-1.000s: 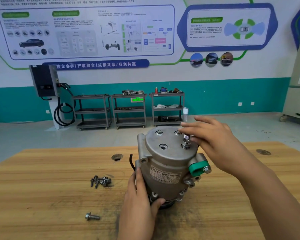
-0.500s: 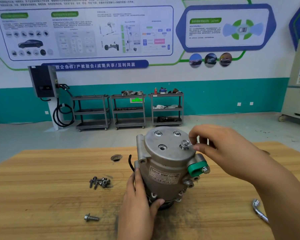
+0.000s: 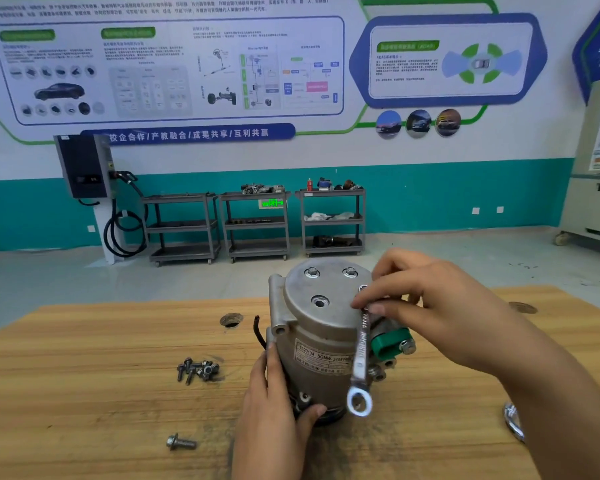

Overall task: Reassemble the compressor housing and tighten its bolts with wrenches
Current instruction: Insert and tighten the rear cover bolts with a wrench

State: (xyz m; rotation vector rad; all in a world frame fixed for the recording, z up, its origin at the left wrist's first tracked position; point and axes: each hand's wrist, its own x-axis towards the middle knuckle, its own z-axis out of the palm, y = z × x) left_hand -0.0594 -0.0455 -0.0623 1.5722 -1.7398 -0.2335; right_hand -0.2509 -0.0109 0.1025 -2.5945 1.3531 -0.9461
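Both occupied: our left hand (image 3: pixel 274 403) grips the compressor (image 3: pixel 319 327) low; our right hand (image 3: pixel 440 306) pinches the wrench (image 3: pixel 362 351) atop its right-edge bolt (image 3: pixel 362 288), handle hanging toward us.

Back wall (image 3: pixel 326 152) was white above, with a teal band (image 3: pixel 430 195) below; printed information boards (image 3: pixel 174 71) covered the white part. Floor (image 3: pixel 49 282) pale grey. Three grey shelf trolleys (image 3: pixel 255 223) stood side by side against the wall. Left of them hung a dark charging unit (image 3: pixel 84 166) with a coiled black cable (image 3: pixel 123 233). A beige cabinet (image 3: pixel 593 209) stood at far right.
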